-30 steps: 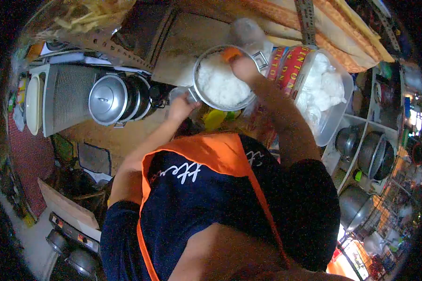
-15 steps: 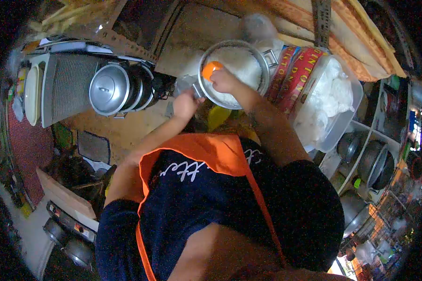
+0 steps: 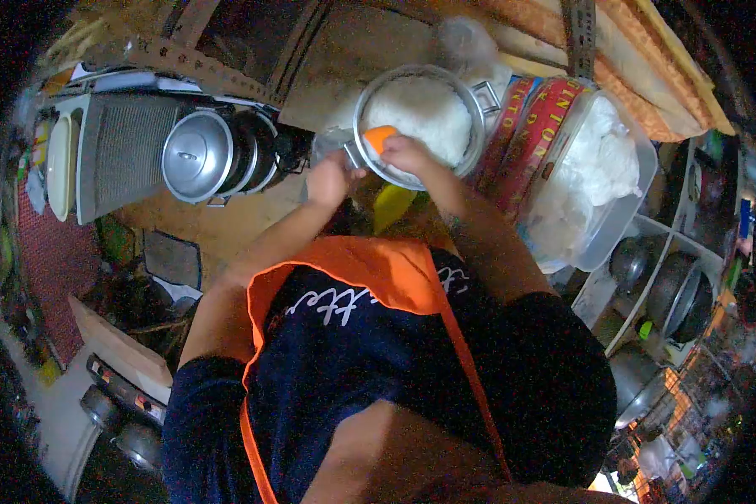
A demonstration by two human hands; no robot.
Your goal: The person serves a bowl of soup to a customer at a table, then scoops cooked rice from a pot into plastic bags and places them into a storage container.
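A silver metal pot (image 3: 358, 107) holds a white mass (image 3: 420, 113) that looks like rice. At the pot's near left side, my left hand (image 3: 331, 178) is closed around its side handle (image 3: 353, 154). My right hand (image 3: 406, 156) reaches over the near rim and grips a small orange cup (image 3: 379, 139), which is tilted inside the pot near its left wall. My fingers cover part of the cup, and whether anything is in it cannot be seen.
Right of the pot stand a red printed sack (image 3: 536, 122) and a clear plastic bin (image 3: 640, 181) with white bags. Lidded metal pots (image 3: 197, 158) sit to the left, beside a grey ribbed case (image 3: 130, 155). A yellow object (image 3: 392, 207) lies below the pot.
The orange cup has turned from showing its round face to a tilted side view, and my right hand moved slightly down. My left hand stays on the pot handle.
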